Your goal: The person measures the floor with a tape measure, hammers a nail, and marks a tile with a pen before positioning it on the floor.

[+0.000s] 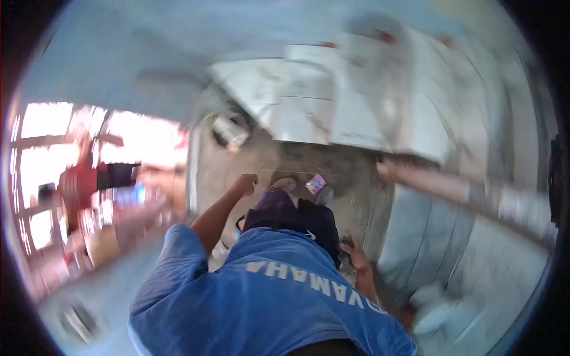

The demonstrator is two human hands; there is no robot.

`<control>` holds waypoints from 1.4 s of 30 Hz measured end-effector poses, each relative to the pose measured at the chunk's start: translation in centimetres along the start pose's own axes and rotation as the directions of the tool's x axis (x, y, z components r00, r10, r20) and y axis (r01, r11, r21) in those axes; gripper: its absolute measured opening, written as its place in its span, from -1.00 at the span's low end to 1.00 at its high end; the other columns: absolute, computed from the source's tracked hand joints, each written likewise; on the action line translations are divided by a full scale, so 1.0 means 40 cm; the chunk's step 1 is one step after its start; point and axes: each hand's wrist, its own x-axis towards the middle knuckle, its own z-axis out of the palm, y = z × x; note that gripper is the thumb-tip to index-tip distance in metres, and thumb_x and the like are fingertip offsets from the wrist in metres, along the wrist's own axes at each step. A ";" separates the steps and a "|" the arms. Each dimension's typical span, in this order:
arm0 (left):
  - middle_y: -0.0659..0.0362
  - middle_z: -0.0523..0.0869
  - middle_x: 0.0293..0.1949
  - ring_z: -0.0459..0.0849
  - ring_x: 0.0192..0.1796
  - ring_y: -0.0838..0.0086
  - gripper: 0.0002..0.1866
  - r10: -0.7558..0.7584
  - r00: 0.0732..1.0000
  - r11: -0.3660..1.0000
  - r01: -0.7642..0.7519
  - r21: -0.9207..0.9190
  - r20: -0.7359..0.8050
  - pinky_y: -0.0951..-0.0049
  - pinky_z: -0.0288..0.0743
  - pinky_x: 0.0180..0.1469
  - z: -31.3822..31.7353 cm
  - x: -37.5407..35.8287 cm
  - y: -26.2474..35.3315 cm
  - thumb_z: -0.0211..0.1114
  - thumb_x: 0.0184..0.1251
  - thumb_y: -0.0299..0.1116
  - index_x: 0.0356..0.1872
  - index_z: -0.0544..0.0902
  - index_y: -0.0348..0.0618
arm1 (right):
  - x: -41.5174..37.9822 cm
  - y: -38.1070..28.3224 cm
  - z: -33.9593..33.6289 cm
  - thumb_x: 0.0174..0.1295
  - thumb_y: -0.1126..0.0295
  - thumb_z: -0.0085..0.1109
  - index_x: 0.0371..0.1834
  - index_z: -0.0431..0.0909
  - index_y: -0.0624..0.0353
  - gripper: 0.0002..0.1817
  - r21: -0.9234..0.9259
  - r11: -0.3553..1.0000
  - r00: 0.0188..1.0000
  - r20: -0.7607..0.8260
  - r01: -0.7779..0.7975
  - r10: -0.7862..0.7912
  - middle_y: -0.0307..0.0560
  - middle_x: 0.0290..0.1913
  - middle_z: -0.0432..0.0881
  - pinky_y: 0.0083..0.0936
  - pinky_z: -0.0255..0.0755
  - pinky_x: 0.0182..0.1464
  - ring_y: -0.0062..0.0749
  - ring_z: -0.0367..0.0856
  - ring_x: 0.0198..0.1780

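Note:
My left hand (246,184) hangs over the floor at the left of my body, its fingers curled together; whether anything is inside them is too small and blurred to tell. At my right hip, my right hand (355,255) has its fingers bent around something dark that I cannot make out. A pink and purple packet (316,184) lies on the floor by my feet, between the two hands and touching neither. I wear a blue shirt (285,285) with white lettering and dark shorts.
Large white panels (332,101) stand ahead and to the right. A white and dark container (230,132) is on the floor ahead left. A long beam (439,181) crosses at right. Through the bright opening at left, a person in red (76,184) shows. White bags (436,308) lie at lower right.

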 end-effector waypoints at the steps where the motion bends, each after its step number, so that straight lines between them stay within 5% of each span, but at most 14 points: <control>1: -0.04 0.65 -0.36 0.62 -0.25 0.06 -0.78 -0.085 0.996 0.992 0.083 -0.096 -0.016 0.12 0.46 -0.24 0.055 -0.069 -0.067 0.12 -0.16 -0.57 -0.39 0.59 -0.17 | 0.036 -0.005 -0.057 0.10 0.39 0.20 0.37 0.13 0.01 -0.28 -0.135 0.990 0.999 -0.036 -0.037 0.032 -0.07 -0.07 0.45 -0.53 0.43 -0.25 -0.43 0.46 -0.15; 4: -0.05 0.65 -0.34 0.63 -0.23 0.08 -0.85 -0.490 0.866 0.802 0.493 -0.338 0.101 0.17 0.48 -0.21 0.065 -0.317 0.060 0.21 -0.11 -0.45 -0.42 0.63 -0.16 | 0.113 -0.059 -0.221 0.02 0.33 0.28 0.33 0.15 0.16 -0.23 -0.666 0.725 0.981 -0.066 -0.179 0.181 0.01 -0.03 0.53 -0.39 0.40 0.00 -0.21 0.51 -0.05; 6: -0.06 0.66 -0.33 0.63 -0.20 0.09 -0.82 -0.190 0.981 0.978 0.185 0.091 0.043 0.18 0.49 -0.19 0.212 -0.432 0.038 0.25 -0.08 -0.34 -0.41 0.64 -0.16 | 0.227 -0.088 -0.323 -0.02 0.30 0.31 0.32 0.17 0.18 -0.21 -0.886 0.460 0.986 0.022 -0.058 0.166 0.03 -0.06 0.55 -0.38 0.42 -0.02 -0.17 0.54 -0.08; 8: -0.05 0.67 -0.28 0.63 -0.16 0.09 -0.79 -0.506 0.858 0.853 0.482 -0.200 -0.090 0.20 0.49 -0.13 0.414 -0.523 0.038 0.24 -0.06 -0.27 -0.44 0.64 -0.19 | 0.244 -0.209 -0.299 -0.09 0.26 0.35 0.28 0.22 0.21 -0.20 -0.990 -0.071 0.956 0.099 0.123 0.275 0.17 -0.03 0.55 -0.34 0.42 0.01 -0.09 0.56 -0.04; 11: -0.05 0.67 -0.24 0.64 -0.16 0.08 -0.71 -0.802 0.596 0.443 0.623 -0.645 0.024 0.21 0.50 -0.10 0.389 -0.649 0.155 0.26 -0.08 -0.28 -0.30 0.64 -0.20 | 0.476 -0.294 -0.338 -0.04 0.23 0.29 0.23 0.28 0.23 -0.27 -0.942 -0.140 0.910 0.244 0.305 0.336 0.28 -0.02 0.53 -0.23 0.41 0.03 0.06 0.55 -0.01; 14: -0.02 0.67 -0.20 0.65 -0.14 0.12 -0.56 -0.842 0.538 0.374 0.509 -0.775 -0.053 0.23 0.49 -0.09 0.569 -0.691 0.155 0.27 0.01 -0.28 -0.02 0.56 -0.16 | 0.503 -0.454 0.038 -0.01 0.21 0.21 0.24 0.25 0.22 -0.29 -0.876 -0.328 0.927 0.282 0.354 0.249 0.33 -0.01 0.51 -0.20 0.38 0.06 0.12 0.49 0.06; 16: -0.04 0.64 -0.07 0.61 -0.01 0.14 -0.56 -0.872 0.468 -0.048 0.210 -0.976 0.144 0.27 0.45 0.01 0.611 -0.701 0.153 0.23 0.15 -0.24 0.07 0.51 -0.17 | 0.590 -0.485 0.227 -0.08 0.34 0.23 0.29 0.21 0.21 -0.24 -0.822 -0.356 0.892 0.370 0.445 0.260 0.11 -0.06 0.55 -0.36 0.38 0.04 -0.17 0.53 -0.02; 18: -0.08 0.60 0.00 0.59 -0.01 0.13 -0.54 -0.877 0.479 0.075 0.213 -0.974 0.038 0.28 0.44 0.02 0.660 -0.704 0.105 0.16 0.24 -0.14 0.09 0.50 -0.19 | 0.550 -0.488 0.518 -0.05 0.34 0.19 0.30 0.19 0.19 -0.26 -0.725 -0.464 0.861 0.425 0.508 0.279 0.09 -0.01 0.54 -0.38 0.34 0.10 -0.18 0.52 0.02; 24: -0.03 0.59 -0.02 0.56 0.04 0.27 -0.60 -0.535 0.811 0.328 0.459 -0.826 0.238 0.33 0.39 0.07 0.279 -0.816 -0.083 0.13 0.29 -0.11 0.03 0.53 -0.15 | 0.390 -0.263 1.110 0.02 0.31 0.13 0.31 0.18 0.18 -0.29 -0.638 -0.210 0.651 0.604 0.741 0.460 0.14 0.18 0.41 -0.40 0.23 0.22 -0.15 0.39 0.19; 26: 0.08 0.63 -0.12 0.56 -0.02 0.42 -0.63 -0.652 0.757 -0.023 0.020 -1.000 0.030 0.36 0.39 0.06 0.111 -0.889 -0.092 0.14 0.31 -0.15 0.02 0.54 -0.14 | 0.336 -0.178 1.249 0.04 0.30 0.14 0.31 0.18 0.18 -0.30 -0.600 -0.220 0.604 0.572 0.769 0.554 0.13 0.20 0.38 -0.40 0.21 0.23 -0.15 0.37 0.22; 30: 0.05 0.62 -0.09 0.58 -0.01 0.31 -0.54 -0.907 0.240 0.196 -0.485 -0.852 -0.346 0.35 0.43 0.08 -0.008 -0.843 -0.101 0.15 0.29 -0.03 0.07 0.50 -0.12 | 0.192 -0.024 1.468 0.16 0.19 0.10 0.33 0.13 0.21 -0.31 -0.472 -0.001 0.356 0.661 0.881 0.660 0.25 0.21 0.35 -0.37 0.17 0.26 -0.05 0.33 0.26; 33: 0.05 0.57 -0.04 0.54 0.02 0.33 -0.52 -0.931 0.324 -0.235 -0.884 -0.404 -0.168 0.34 0.38 0.12 -0.046 -0.836 -0.101 0.07 0.35 -0.07 0.18 0.37 -0.13 | 0.147 0.074 1.523 0.23 0.14 0.04 0.35 0.08 0.27 -0.30 -0.359 0.110 0.190 0.700 0.927 0.689 0.29 0.24 0.30 -0.38 0.14 0.27 -0.05 0.30 0.29; 36: 0.02 0.58 -0.06 0.58 -0.02 0.29 -0.55 -0.889 0.403 -0.413 -0.911 -0.003 -0.218 0.27 0.47 0.02 0.040 -0.843 -0.155 0.09 0.33 -0.11 0.14 0.41 -0.15 | 0.141 0.111 1.579 0.24 0.13 0.04 0.37 0.05 0.27 -0.29 -0.268 0.141 0.049 0.596 0.953 0.801 0.29 0.28 0.25 -0.39 0.13 0.29 -0.05 0.28 0.30; 42: 0.15 0.63 -0.40 0.63 -0.38 0.39 -0.68 -0.922 0.373 -0.383 -0.918 -0.100 0.105 0.38 0.53 -0.31 0.142 -0.973 -0.150 0.12 0.30 -0.11 -0.19 0.54 -0.18 | 0.213 0.135 1.694 0.17 0.10 0.12 0.31 0.19 0.24 -0.31 -0.020 -0.005 0.012 0.350 1.000 0.937 0.19 0.24 0.35 -0.31 0.20 0.26 0.00 0.34 0.24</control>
